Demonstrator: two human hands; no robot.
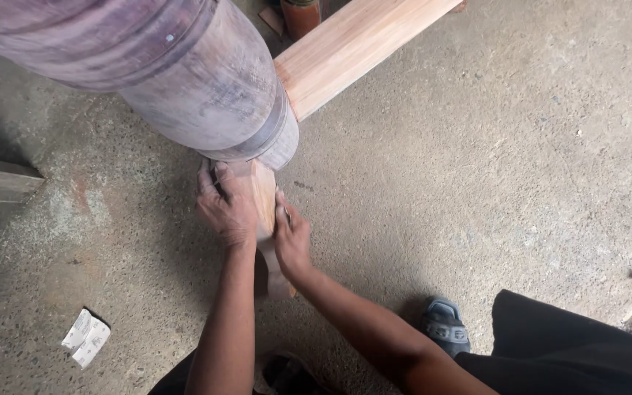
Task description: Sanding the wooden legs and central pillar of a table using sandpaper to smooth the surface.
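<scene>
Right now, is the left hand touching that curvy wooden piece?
Touching. The head view shows the left hand pressed flat against the curved wooden piece, fingers over its top, no gap.

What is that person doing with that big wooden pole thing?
A person crouches on a concrete floor and presses both hands on a curved wooden piece at the base of a big dark turned wooden post. The left hand lies flat on one side, the right hand on the other. A pale plank juts from the post. Folded paper lies nearby.
</scene>
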